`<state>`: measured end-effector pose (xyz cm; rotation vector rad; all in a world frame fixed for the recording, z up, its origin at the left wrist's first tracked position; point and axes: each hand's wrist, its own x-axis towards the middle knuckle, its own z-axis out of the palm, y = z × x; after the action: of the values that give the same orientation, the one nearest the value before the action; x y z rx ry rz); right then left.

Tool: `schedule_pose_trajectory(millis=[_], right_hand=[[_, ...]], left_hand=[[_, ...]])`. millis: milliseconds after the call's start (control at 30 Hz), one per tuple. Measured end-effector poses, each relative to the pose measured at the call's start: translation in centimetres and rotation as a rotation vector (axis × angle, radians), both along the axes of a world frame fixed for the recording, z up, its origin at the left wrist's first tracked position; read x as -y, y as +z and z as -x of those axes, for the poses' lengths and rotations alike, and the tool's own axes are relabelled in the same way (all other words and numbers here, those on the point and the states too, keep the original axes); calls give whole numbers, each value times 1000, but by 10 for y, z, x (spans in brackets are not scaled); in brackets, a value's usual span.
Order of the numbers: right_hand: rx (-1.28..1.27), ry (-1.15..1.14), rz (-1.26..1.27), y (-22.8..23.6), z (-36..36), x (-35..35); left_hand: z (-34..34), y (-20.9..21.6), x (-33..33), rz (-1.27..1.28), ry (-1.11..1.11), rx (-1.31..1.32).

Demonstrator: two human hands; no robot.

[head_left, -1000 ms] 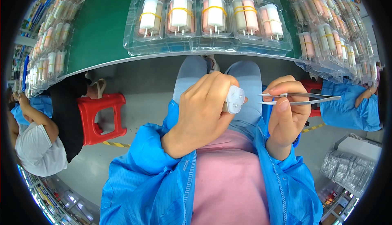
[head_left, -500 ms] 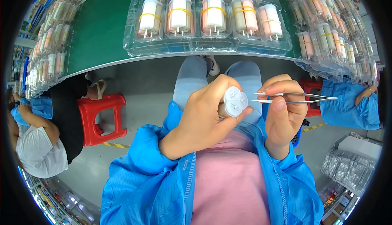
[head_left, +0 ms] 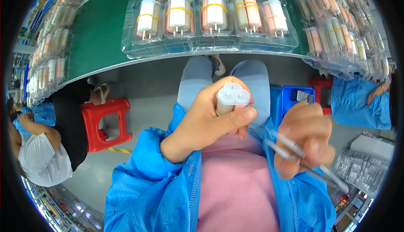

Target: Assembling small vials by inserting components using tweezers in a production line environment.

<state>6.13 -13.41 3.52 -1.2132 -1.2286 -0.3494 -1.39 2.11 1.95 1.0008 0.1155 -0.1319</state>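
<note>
My left hand [head_left: 214, 114] is closed around a bundle of tubes [head_left: 232, 95] above my lap. The bundle's white three-lobed end faces up, and a bit of yellow band shows by my fingers. Off to the right, my right hand [head_left: 305, 141] grips metal tweezers [head_left: 313, 169], both blurred by motion. Their two tips are apart, toward the bundle but well clear of it. Whether anything is between the tips I cannot make out.
A clear plastic tray [head_left: 185, 45] of banded white, pink and grey tubes stands on the green table [head_left: 99, 34]. More filled trays [head_left: 345, 42] are stacked at right. A blue bin [head_left: 290, 95] stands right of my knees. A co-worker sits by a red stool [head_left: 105, 122] at left.
My right hand has swung right and down with the tweezers, away from the bundle. My left hand has tilted the bundle and shifted it slightly left and up.
</note>
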Motion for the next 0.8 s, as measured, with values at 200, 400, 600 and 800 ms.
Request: schedule_pose_trajectory(millis=[200, 400, 600, 800], right_hand=[[-43, 440, 158, 16, 19, -20], [-117, 382, 6, 17, 43, -43], [-180, 480, 54, 17, 45, -40], [-234, 497, 19, 19, 46, -40]], left_hand=[[-1, -6, 4, 74, 35, -34], [-1, -8, 8, 152, 42, -25], [-1, -10, 7, 105, 25, -18], [-2, -19, 7, 7, 30, 130]])
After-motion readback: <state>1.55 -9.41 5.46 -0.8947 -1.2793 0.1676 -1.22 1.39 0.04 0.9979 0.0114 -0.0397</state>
